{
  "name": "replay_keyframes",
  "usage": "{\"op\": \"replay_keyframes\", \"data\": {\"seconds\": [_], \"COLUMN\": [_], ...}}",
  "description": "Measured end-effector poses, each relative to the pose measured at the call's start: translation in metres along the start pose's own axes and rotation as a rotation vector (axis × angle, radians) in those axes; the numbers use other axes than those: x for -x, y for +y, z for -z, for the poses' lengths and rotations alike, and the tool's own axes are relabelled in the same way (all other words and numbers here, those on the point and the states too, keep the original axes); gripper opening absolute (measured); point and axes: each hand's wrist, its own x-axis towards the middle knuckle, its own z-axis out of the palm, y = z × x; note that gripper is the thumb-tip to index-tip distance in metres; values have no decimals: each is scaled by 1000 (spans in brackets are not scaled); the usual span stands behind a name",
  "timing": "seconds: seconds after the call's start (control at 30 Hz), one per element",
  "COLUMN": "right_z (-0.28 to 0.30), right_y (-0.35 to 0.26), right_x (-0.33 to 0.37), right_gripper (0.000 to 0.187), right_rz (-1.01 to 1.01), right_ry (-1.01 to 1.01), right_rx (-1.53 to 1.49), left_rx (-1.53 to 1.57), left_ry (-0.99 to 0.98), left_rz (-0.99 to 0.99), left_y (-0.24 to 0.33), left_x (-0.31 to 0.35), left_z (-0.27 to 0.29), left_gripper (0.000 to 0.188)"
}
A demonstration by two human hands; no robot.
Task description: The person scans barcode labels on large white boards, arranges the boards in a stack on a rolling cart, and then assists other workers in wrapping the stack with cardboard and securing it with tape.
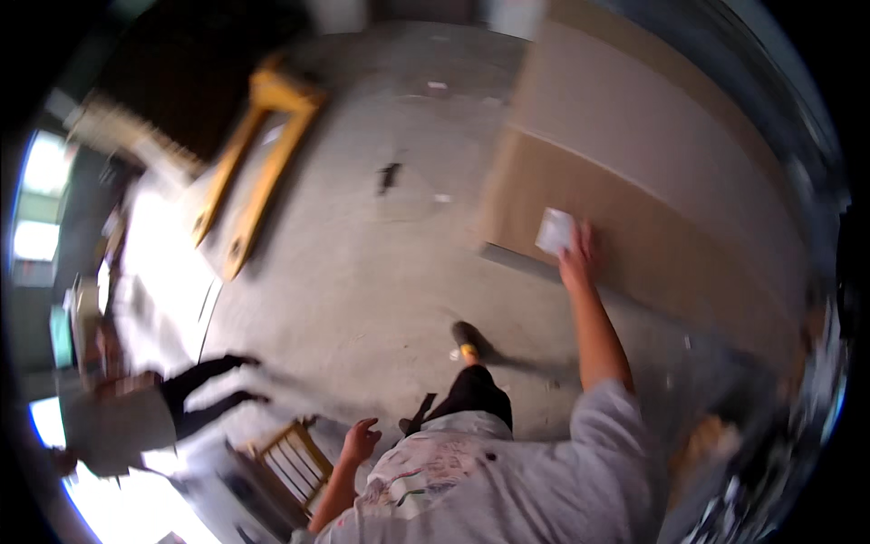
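Observation:
My right hand (576,258) is stretched out ahead and presses a small white paper label (555,230) against the side of a large brown cardboard box (634,172). My left hand (359,442) hangs free at my side near my hip, fingers loosely curled, holding nothing. I wear a light paint-stained shirt (480,480) and dark trousers; one shoe (466,336) shows on the concrete floor below.
A yellow pallet jack (258,154) lies on the concrete floor (362,272) at upper left. Another person (154,408) in a light top and dark trousers walks at the lower left. A wooden slatted frame (294,462) stands near my left side.

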Motion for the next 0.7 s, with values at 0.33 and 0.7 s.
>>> {"op": "replay_keyframes", "data": {"seconds": [0.33, 0.7], "right_z": [26, -16], "right_y": [56, -233], "right_x": [84, 68], "right_gripper": [69, 66], "right_rz": [243, 305], "right_ry": [-64, 341], "right_rx": [63, 46], "left_rx": [237, 714], "left_ry": [235, 1058], "left_rz": [123, 412], "left_y": [-64, -239], "left_x": [23, 185], "left_z": [-50, -67], "left_gripper": [45, 41]}}
